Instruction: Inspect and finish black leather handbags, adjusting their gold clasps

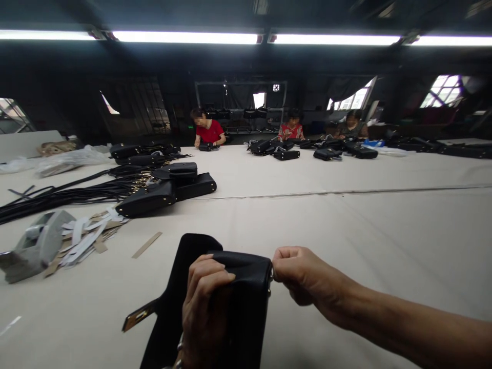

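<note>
A black bag (249,292) stands at the bottom centre of the view, its flap (169,287) opened out to the left with a gold-coloured clasp (139,315) on a strap. My left hand (207,302) is wrapped round the bag's upper part, fingers over the front. At the bag's upper right edge, my right hand (295,271) is closed in a pinch on a small metal ring (271,272). A gold stud shows just below the ring. The left thumb is hidden.
Black bags (154,197) and long black straps (77,192) lie at the left, near a tape dispenser (42,243) and paper strips (86,236). Across the white table (346,241), three people sit beside more black bags (286,154).
</note>
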Demonstrator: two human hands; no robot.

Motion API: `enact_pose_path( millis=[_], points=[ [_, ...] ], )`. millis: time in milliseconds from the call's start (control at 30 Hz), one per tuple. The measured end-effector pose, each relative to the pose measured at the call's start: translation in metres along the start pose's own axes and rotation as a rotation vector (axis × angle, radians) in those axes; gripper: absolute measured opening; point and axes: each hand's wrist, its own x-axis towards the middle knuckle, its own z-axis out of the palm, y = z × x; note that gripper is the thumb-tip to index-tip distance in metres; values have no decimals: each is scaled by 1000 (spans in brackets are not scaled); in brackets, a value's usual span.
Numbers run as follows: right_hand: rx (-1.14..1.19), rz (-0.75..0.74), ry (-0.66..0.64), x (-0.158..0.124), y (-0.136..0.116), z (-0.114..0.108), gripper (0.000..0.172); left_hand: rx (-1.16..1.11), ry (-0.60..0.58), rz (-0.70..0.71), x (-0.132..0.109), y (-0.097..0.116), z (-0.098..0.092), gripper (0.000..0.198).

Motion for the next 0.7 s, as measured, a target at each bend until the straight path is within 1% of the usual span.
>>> enact_pose_path(
  millis=[167, 267, 300, 367, 400, 467, 500, 533, 600, 633, 700],
  points=[
    [44, -3, -23, -5, 0, -1, 16, -31, 17, -17, -2, -8, 5, 22],
    [-27, -25, -18, -6, 2, -4, 10, -59, 36, -36, -3, -14, 6, 20],
    [-92, -67, 0, -7, 4, -5, 9, -81, 37, -49, -4, -16, 6, 19],
    [-256, -209, 37, -7, 8, -7, 12, -146, 31, -103, -5, -20, 5, 16],
    [-342, -295, 54, -7, 10, -7, 12, -192, 24, -151, -6, -21, 4, 13],
    [-476, -457, 73, -7, 12, -9, 5, -303, 8, -285, -8, -23, 2, 7],
    [-519, -520, 90, -7, 12, -9, 9, -367, 0, -376, -8, -23, 1, 5],
    [-546, -556, 108, -7, 12, -10, 16, -439, -8, -480, -7, -23, 0, 6],
    [-539, -546, 122, -5, 11, -13, 30, -608, -24, -682, -5, -22, -1, 9],
    [-506, -505, 89, -2, 10, -14, 36, -698, -31, -762, -4, -22, -1, 11],
    [-403, -424, -53, 5, 12, -14, 46, -843, -63, -858, -2, -24, 0, 18]
  ],
)
